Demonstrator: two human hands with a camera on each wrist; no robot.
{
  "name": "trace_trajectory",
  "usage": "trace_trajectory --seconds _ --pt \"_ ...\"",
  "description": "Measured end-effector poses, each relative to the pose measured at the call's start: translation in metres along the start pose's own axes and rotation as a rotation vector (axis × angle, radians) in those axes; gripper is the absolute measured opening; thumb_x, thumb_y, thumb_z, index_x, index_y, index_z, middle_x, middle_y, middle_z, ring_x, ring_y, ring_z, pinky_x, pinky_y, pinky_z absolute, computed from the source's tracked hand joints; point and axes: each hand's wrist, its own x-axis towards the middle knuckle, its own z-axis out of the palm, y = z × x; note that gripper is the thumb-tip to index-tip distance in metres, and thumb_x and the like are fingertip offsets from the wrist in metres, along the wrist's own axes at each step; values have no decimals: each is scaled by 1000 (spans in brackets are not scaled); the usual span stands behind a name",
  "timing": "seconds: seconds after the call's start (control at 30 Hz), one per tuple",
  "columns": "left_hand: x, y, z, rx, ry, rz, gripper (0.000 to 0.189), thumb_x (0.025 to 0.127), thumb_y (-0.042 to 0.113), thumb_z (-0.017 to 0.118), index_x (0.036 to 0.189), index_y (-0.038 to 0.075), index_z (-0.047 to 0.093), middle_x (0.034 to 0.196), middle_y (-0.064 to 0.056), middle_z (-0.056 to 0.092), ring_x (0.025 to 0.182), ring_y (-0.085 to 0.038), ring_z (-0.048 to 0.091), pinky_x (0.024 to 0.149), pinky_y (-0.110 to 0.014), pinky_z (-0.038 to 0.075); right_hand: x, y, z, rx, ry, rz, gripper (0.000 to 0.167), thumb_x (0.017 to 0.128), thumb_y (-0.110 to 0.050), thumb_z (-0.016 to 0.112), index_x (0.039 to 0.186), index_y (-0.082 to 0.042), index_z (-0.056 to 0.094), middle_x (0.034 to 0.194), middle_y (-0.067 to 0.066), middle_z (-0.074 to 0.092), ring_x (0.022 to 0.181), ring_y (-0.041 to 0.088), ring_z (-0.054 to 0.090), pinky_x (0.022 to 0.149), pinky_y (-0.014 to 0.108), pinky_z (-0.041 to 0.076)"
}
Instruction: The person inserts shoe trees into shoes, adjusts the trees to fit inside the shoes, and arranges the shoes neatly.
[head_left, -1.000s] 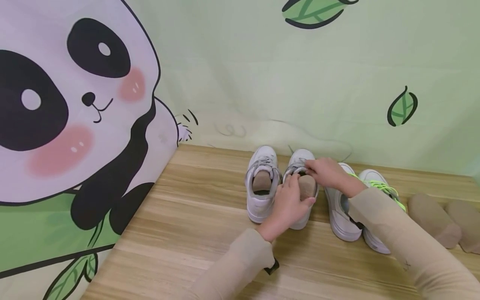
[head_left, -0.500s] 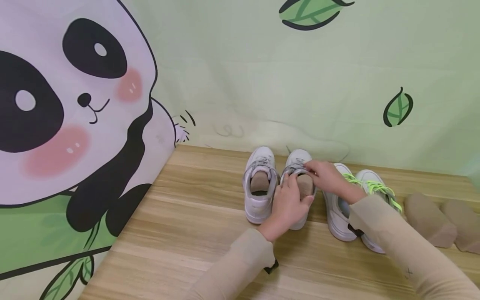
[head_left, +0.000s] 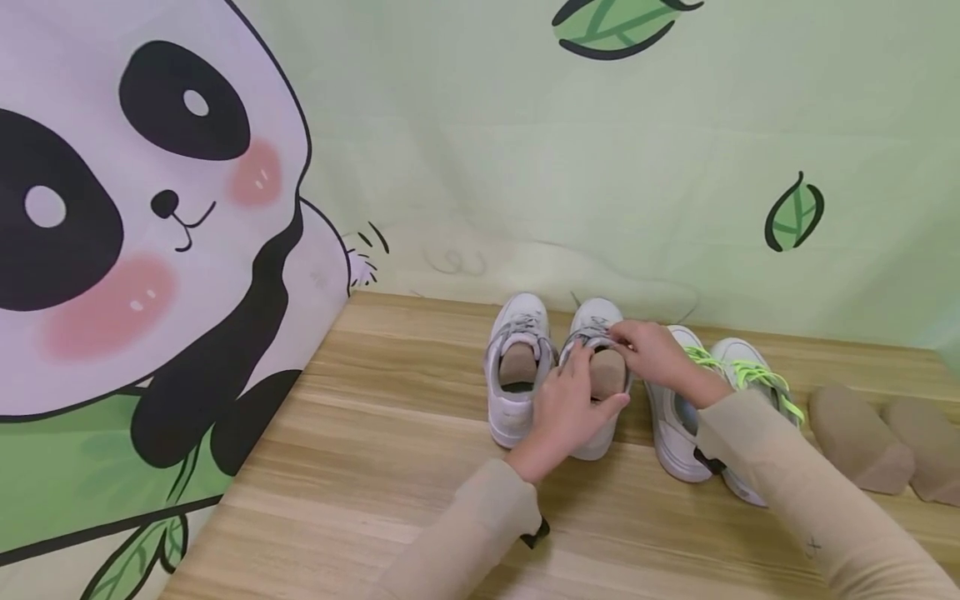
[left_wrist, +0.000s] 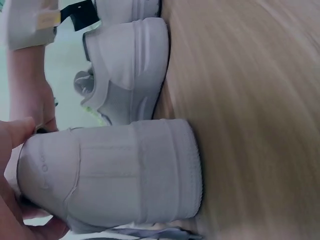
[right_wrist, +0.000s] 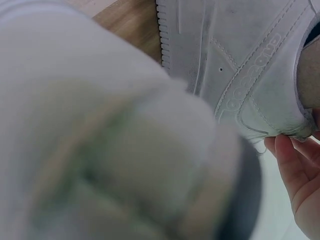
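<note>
In the head view, a white sneaker (head_left: 597, 310) with grey laces has a brown rounded insert (head_left: 609, 375) inside its opening. My left hand (head_left: 566, 408) holds the collar, fingers over the left edge and thumb beside the insert. In the left wrist view, the thumb and fingers are around the top of the heel (left_wrist: 110, 170). My right hand (head_left: 652, 354) pinches the far right of the opening, near the laces and tongue. The right wrist view has those fingers (right_wrist: 285, 155) at the collar. The matching sneaker (head_left: 513, 417) stands close on the left, with its own brown insert (head_left: 517, 364).
Under my right forearm stand two white sneakers (head_left: 684, 446) with neon-green laces (head_left: 761, 375). Two brown inserts (head_left: 862, 442) lie at the right on the wooden surface (head_left: 390, 417). A green backdrop (head_left: 480, 167) with a panda drawing rises behind and at the left.
My left hand has shifted slightly left and back along the collar, its fingers further off the insert. The right hand keeps its pinch near the laces. The head view has turned slightly right.
</note>
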Motion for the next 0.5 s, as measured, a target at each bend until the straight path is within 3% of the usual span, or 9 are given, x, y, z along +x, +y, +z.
trace_trajectory --seconds 0.17,0.33,0.5 --pt "2 -9 -6 -72 -11 55 65 80 54 52 130 16 38 124 -1 51 99 -21 57 78 -34 46 0 1 1 11 12 9 7 81 -3 54 82 -3 60 76 9 63 67 19 55 63 38 44" --pt "2 -12 -14 -58 -23 92 59 85 50 48 130 14 42 126 -2 52 113 -20 50 92 -35 39 -1 1 1 20 21 9 7 81 -3 54 82 -3 61 79 11 64 71 22 58 66 39 45" --pt "2 -13 -21 -55 46 116 41 89 37 47 121 11 54 114 -4 61 103 -21 57 85 -34 44 -2 1 1 30 25 17 7 81 -3 55 84 -2 61 81 11 65 75 24 60 69 41 46"
